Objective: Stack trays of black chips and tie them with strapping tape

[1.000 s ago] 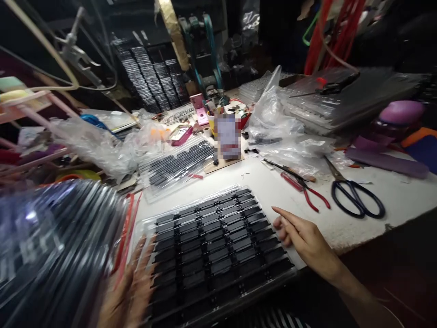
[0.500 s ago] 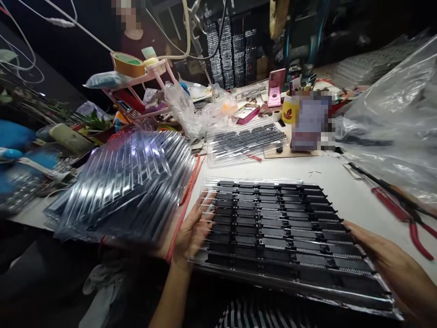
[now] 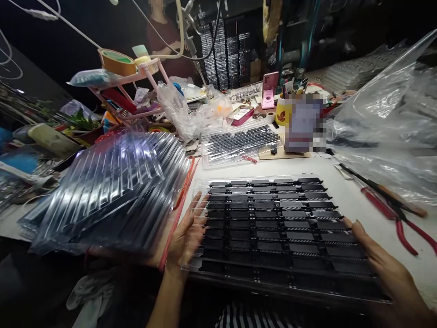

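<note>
A clear plastic tray [image 3: 264, 266] filled with rows of small black comb-like parts [image 3: 269, 226] lies between my hands over the table's front edge. My left hand [image 3: 189, 234] grips its left side, the fingers partly seen through the clear rim. On the right side my right hand [image 3: 382, 259] holds the tray's edge, thumb uppermost, with its other fingers mostly hidden. To the left is a pile of shiny ridged plastic trays [image 3: 112, 182]. Behind the held tray, another clear tray [image 3: 239, 145] with dark strips rests on the table.
Red-handled pliers [image 3: 398, 218] and a crumpled clear plastic sheet [image 3: 392, 123] are at the right. A phone [image 3: 303, 127] stands behind, beside a yellow cup [image 3: 282, 112]. A pink rack [image 3: 126, 91] carries a tape roll [image 3: 118, 61]. In the background stands a person [image 3: 164, 38].
The tray's right side has come down slightly, and the tray appears flatter. Both hands still hold it. My view has shifted a little to the right.
</note>
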`<state>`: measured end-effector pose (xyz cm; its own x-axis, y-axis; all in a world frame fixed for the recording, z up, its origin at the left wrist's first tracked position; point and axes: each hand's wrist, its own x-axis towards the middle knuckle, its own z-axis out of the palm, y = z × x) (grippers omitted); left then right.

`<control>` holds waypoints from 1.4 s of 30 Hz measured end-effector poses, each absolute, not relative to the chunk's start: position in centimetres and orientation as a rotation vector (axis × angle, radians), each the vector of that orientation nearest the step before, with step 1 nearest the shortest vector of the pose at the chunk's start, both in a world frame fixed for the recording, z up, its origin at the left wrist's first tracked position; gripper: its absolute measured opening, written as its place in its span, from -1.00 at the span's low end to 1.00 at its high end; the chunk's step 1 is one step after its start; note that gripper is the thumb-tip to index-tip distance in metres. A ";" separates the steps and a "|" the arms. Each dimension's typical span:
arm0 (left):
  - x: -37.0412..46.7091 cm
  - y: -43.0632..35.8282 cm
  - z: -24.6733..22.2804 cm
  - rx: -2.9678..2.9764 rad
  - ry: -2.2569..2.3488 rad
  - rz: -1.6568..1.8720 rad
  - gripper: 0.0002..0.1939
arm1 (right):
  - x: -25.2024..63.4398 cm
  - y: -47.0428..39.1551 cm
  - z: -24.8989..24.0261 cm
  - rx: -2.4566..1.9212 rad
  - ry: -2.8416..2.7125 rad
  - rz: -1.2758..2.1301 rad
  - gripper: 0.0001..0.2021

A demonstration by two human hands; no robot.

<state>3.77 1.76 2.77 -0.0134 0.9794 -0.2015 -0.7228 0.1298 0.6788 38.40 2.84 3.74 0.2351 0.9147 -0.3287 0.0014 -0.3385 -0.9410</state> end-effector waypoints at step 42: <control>1.4 0.8 1.6 0.286 0.582 1.427 -0.50 | 34.4 4.9 5.7 -0.887 0.331 2.008 -0.59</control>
<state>1.42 0.78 1.64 0.0367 0.9780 -0.2055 -0.8429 0.1407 0.5193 34.42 4.89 5.70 -0.3483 0.6249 -0.6987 -0.8159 -0.5691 -0.1022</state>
